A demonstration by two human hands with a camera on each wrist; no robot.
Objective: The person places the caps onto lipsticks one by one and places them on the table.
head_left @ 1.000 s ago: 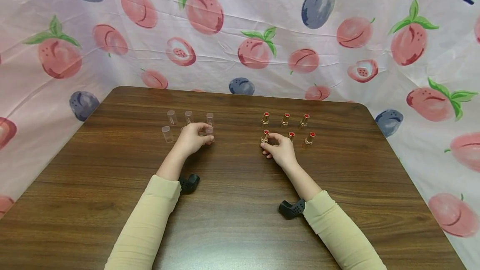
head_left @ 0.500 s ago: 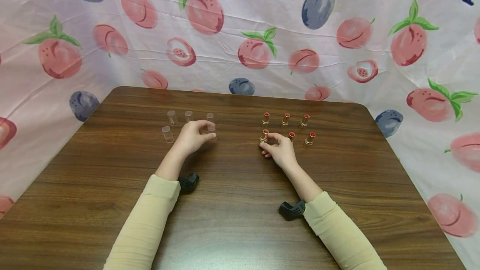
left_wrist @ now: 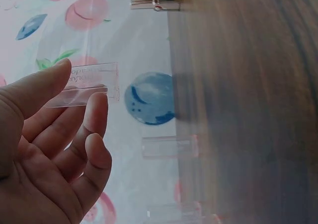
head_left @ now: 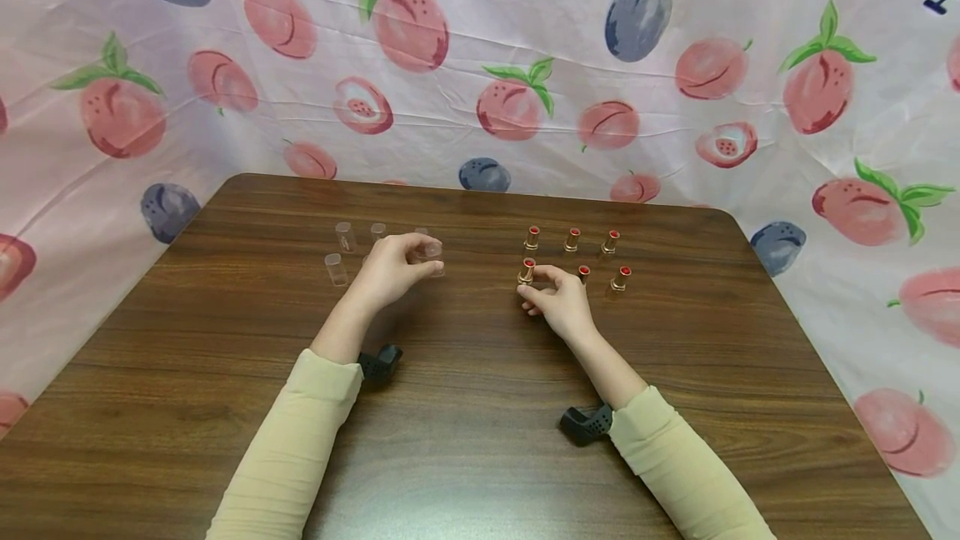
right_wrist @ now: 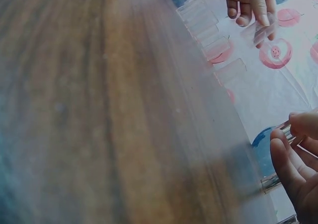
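My left hand (head_left: 393, 273) pinches a clear lipstick cap (left_wrist: 97, 77) between thumb and fingers, raised over the table; faint lettering shows on its side in the left wrist view. On the right, my right hand (head_left: 562, 300) grips the gold base of a lipstick (head_left: 527, 271), upright with its red tip on top. Behind and beside that hand stand other uncapped lipsticks, one (head_left: 532, 237) straight behind, another (head_left: 620, 277) to the right, and one (head_left: 584, 272) partly hidden by the knuckles. More clear caps, such as the front-left one (head_left: 335, 269), stand around my left hand.
The brown wooden table (head_left: 480, 373) ends at a back edge, close to a fruit-printed curtain (head_left: 450, 132). Two further caps stand at the back left, one (head_left: 345, 237) beyond the other. Black wrist cameras (head_left: 381, 362) sit under both wrists.
The left hand has moved slightly right and back, carrying the cap. The right hand has shifted a little left with its lipstick. Other lipsticks stay in place.
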